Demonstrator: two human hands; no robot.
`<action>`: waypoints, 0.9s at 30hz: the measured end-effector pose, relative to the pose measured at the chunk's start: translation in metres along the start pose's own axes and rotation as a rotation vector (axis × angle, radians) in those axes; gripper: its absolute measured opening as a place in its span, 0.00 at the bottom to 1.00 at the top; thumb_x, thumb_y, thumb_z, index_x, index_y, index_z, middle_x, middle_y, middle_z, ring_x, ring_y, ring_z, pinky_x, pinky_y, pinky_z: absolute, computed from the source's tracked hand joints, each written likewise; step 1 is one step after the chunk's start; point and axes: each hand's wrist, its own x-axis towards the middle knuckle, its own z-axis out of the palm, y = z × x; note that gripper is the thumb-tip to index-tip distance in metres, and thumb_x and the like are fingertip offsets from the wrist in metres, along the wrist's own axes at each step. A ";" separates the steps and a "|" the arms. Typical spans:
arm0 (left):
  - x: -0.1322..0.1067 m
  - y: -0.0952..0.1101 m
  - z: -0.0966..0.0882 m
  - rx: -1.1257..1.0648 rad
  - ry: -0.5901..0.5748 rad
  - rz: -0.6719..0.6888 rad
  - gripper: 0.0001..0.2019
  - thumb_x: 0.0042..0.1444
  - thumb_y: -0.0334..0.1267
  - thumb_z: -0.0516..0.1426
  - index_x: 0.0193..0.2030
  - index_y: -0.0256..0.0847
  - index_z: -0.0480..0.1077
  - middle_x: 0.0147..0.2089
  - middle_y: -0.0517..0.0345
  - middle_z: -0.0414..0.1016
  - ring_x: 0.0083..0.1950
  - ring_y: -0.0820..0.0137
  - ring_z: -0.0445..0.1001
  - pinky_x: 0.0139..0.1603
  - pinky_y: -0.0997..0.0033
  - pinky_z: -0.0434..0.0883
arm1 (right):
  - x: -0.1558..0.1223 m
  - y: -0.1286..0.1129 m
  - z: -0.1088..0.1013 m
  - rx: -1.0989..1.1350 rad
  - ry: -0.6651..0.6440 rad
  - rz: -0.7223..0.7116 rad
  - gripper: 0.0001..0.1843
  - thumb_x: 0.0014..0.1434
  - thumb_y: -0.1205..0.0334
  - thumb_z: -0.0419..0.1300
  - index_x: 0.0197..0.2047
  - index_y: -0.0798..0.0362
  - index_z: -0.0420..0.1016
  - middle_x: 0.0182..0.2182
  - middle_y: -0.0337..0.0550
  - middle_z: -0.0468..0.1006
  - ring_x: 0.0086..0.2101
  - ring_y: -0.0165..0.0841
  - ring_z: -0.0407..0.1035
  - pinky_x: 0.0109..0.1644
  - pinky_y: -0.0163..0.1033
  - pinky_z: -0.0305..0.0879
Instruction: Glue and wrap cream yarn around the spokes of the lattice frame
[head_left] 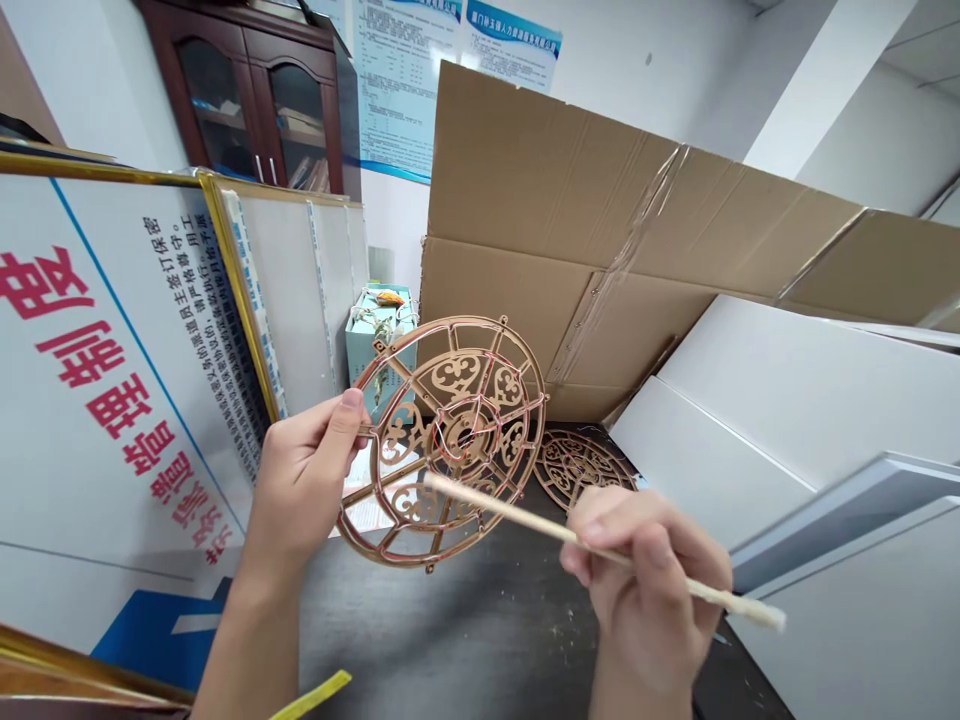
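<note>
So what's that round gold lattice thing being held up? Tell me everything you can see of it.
The round openwork disc looks like thin metal or plastic with a coppery gold finish. An outer ring, spokes and curling scroll panels surround a small hub, and thin red thread or wire appears to run along parts of it. It is held above the dark tabletop, tilted, its face toward the camera. The left hand pinches its left rim with the thumb on the front. The tip of the pale wooden stick in the right hand meets its lower middle.

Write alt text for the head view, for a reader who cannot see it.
The left hand holds up a round, copper-coloured openwork frame by its rim, while the right hand grips a thin wooden stick whose tip meets the frame. A second frame lies on the dark table before flattened cardboard.
</note>
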 end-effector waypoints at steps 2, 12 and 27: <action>0.000 -0.001 0.000 -0.014 0.009 -0.015 0.27 0.66 0.63 0.53 0.27 0.41 0.66 0.21 0.63 0.53 0.25 0.73 0.54 0.26 0.66 0.52 | 0.005 -0.007 -0.004 0.146 -0.116 0.030 0.19 0.75 0.58 0.51 0.34 0.54 0.75 0.19 0.35 0.69 0.17 0.25 0.64 0.19 0.30 0.58; 0.000 0.002 -0.002 -0.031 0.002 -0.016 0.26 0.67 0.61 0.53 0.27 0.41 0.66 0.21 0.62 0.54 0.25 0.72 0.55 0.27 0.65 0.52 | 0.006 0.015 -0.014 -0.493 0.309 -0.078 0.04 0.67 0.63 0.65 0.42 0.52 0.81 0.35 0.44 0.81 0.25 0.27 0.71 0.22 0.32 0.64; -0.002 0.005 -0.001 -0.015 -0.007 0.017 0.26 0.68 0.60 0.53 0.26 0.41 0.65 0.20 0.62 0.53 0.24 0.72 0.55 0.26 0.66 0.53 | -0.006 0.009 0.011 -0.373 -0.091 0.033 0.08 0.69 0.67 0.58 0.42 0.51 0.80 0.34 0.41 0.81 0.30 0.28 0.73 0.31 0.33 0.71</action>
